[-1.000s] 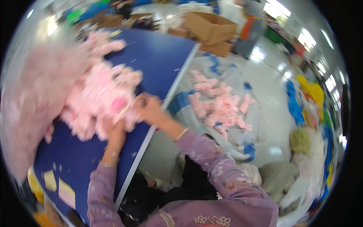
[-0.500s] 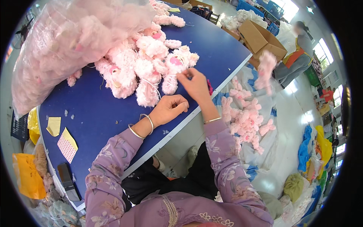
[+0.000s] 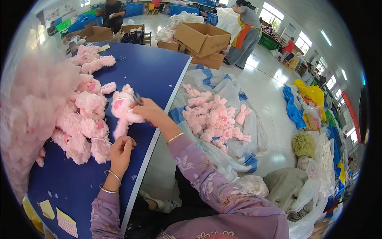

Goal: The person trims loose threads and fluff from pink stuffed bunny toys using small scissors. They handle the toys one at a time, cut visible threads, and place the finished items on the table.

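A pink plush toy [image 3: 122, 110] with a bright pink muzzle lies on the blue table, apart from the heap at its left. My right hand [image 3: 153, 112] is at the toy's right side, closed around a small grey metal tool [image 3: 137, 99] that looks like thread snips, its tip beside the toy's head. My left hand [image 3: 121, 154], fingers curled, is at the lower end of the toy's leg. Whether it pinches the leg is hidden. Several similar pink plush toys [image 3: 89, 105], some with white strings, are heaped on the table.
A clear bag [image 3: 43, 87] full of pink plush bulks at the left. Below the table's right edge, more pink toys [image 3: 217, 115] lie on a white-and-blue sheet [image 3: 250, 135]. Cardboard boxes [image 3: 203, 38] and a person in an orange apron [image 3: 242, 34] are beyond. Yellow paper notes [image 3: 47, 209] lie near left.
The view has swung right and up. A pink toy that was in mid-air over the floor pile is no longer airborne. My right hand now has the grey tool; my left has come nearer the toy.
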Motion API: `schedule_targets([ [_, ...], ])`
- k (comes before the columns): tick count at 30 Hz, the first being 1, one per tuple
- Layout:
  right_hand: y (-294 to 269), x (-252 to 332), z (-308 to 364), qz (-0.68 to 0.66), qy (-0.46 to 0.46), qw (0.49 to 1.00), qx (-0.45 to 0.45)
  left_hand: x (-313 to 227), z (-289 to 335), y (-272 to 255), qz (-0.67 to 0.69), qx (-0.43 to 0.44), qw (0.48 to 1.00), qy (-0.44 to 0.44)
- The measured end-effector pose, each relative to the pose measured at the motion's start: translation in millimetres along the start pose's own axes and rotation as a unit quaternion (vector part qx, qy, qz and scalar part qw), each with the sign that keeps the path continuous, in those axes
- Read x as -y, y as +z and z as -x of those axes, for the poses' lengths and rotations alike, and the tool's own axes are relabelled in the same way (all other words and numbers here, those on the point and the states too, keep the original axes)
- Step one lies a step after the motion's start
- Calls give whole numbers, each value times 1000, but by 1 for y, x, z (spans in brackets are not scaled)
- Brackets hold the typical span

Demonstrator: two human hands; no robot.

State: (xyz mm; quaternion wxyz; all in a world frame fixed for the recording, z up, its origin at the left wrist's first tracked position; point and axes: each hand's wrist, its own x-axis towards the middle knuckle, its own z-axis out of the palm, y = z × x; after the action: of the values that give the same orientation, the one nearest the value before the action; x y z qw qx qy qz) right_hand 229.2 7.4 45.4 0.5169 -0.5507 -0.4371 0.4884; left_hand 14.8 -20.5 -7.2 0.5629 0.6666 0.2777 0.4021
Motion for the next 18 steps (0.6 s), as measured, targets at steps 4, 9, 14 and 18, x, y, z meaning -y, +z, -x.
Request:
schedule_targets([
  [4,-11,23,22,-145,-52,985,81,-4,-3,10,-106,-104,986,76],
  [9,36,41,51,-126,-67,984,109,-2,0,12,-156,-135,977,59],
  [14,94,26,78,47,-176,979,87,71,2,-30,-482,-79,862,131],
  [18,99,28,86,25,-148,975,167,77,7,-39,-446,-74,871,189],
])
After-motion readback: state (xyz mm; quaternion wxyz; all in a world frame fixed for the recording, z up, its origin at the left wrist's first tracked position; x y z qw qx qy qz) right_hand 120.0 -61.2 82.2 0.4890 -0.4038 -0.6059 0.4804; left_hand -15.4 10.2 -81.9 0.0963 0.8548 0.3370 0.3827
